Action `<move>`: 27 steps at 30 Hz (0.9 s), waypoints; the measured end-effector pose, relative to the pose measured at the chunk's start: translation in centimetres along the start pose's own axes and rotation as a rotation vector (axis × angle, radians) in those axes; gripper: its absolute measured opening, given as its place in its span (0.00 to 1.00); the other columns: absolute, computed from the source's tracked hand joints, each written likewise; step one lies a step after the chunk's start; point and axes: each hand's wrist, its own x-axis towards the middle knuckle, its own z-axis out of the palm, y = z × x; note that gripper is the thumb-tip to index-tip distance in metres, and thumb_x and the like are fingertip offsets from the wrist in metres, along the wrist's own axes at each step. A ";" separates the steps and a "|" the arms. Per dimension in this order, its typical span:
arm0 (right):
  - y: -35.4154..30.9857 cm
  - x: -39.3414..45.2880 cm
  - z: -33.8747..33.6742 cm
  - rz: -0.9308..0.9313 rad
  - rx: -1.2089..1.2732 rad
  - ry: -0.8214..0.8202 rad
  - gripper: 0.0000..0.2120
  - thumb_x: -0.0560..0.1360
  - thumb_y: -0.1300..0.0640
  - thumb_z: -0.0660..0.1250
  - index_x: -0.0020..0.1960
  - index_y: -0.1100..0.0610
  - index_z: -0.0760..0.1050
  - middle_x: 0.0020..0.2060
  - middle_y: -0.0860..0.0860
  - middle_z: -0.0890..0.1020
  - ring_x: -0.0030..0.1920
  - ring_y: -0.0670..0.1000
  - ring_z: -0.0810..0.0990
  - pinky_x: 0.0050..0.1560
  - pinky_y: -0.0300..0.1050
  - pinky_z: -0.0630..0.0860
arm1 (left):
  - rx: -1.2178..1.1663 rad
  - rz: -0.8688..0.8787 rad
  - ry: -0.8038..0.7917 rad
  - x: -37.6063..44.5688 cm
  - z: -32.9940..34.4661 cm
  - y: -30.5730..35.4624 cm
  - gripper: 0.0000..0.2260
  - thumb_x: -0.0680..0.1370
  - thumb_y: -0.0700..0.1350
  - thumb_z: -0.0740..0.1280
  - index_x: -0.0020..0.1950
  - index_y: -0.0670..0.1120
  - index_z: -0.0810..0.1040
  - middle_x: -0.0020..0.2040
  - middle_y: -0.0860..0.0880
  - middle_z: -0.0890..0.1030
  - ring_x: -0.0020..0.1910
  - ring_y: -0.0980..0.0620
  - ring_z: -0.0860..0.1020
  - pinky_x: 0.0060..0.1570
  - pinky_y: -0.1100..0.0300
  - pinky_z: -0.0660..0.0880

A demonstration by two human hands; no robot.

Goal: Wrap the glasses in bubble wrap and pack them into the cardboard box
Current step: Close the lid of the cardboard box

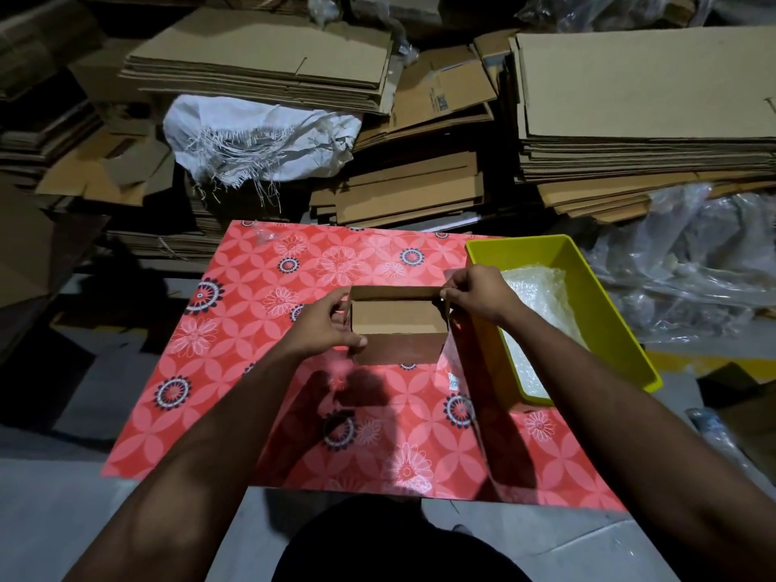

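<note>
Brown cardboard is what both hands are working on at this moment. A small cardboard box [397,325] is being held just above the red flowered cloth [260,371], near its middle, with the open side turned toward the camera. The left hand [325,325] is gripping the left wall of the box, the thumb lying on the near lower edge and the fingers curled around the left side. The right hand [478,294] is pinching the far right corner of the top flap, with thumb and fingers pressed together on the cardboard.

I am judging that the step in hand is the shaping or opening of the box, so the packing itself is not yet begun. The inside of the box is looking empty, as far as the view is showing it.

On the right, touching the cloth, a yellow tray [609,312] is standing, and bubble wrap [541,296] is lying in it. No glasses are showing clearly; something may be hiding under the wrap in the tray, but I cannot tell.

The next move is probably calling for setting the box down on the cloth with the opening up and the flaps spread, so that one hand is becoming free to reach to the right into the tray. The box is light and thin, so a soft grip is enough.

Behind the cloth, on the far side, stacks of flat cardboard [646,111] and a white woven sack [260,136] are lying.
</note>
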 end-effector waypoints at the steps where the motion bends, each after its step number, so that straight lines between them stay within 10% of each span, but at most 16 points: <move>1: 0.0 0.1 0.0 0.003 -0.003 -0.001 0.08 0.78 0.58 0.70 0.40 0.57 0.82 0.35 0.54 0.84 0.31 0.43 0.80 0.25 0.25 0.65 | -0.012 0.003 0.023 -0.1 -0.4 0.1 0.36 0.68 0.41 0.81 0.73 0.54 0.72 0.58 0.57 0.79 0.52 0.61 0.81 0.42 0.72 0.76; 6: 0.0 0.2 -0.2 -0.010 -0.035 -0.006 0.12 0.78 0.58 0.70 0.36 0.54 0.79 0.33 0.53 0.82 0.30 0.42 0.79 0.25 0.25 0.65 | 0.088 0.014 0.104 0.7 -2.1 1.4 0.20 0.74 0.48 0.76 0.65 0.48 0.80 0.48 0.52 0.86 0.43 0.56 0.85 0.48 0.56 0.83; 10: -0.2 0.1 -0.3 -0.016 -0.047 -0.014 0.11 0.79 0.58 0.70 0.37 0.54 0.80 0.31 0.52 0.81 0.30 0.42 0.78 0.25 0.26 0.66 | 0.165 0.004 0.148 1.6 -2.2 2.7 0.10 0.76 0.40 0.73 0.58 0.43 0.83 0.37 0.46 0.85 0.33 0.56 0.83 0.35 0.58 0.82; 15: -0.5 0.4 -0.5 -0.018 -0.061 -0.032 0.13 0.79 0.59 0.69 0.35 0.54 0.78 0.32 0.53 0.80 0.30 0.43 0.77 0.25 0.26 0.65 | 0.175 0.005 0.165 2.0 -2.1 3.7 0.11 0.77 0.36 0.70 0.59 0.40 0.82 0.34 0.43 0.84 0.29 0.53 0.81 0.25 0.69 0.71; 27: -1.4 0.4 -1.1 0.021 -0.087 -0.075 0.07 0.79 0.59 0.69 0.43 0.59 0.82 0.32 0.51 0.80 0.32 0.47 0.78 0.23 0.26 0.65 | 0.194 0.020 0.140 2.8 -2.0 4.5 0.10 0.77 0.35 0.69 0.57 0.42 0.83 0.36 0.44 0.85 0.32 0.47 0.85 0.33 0.59 0.81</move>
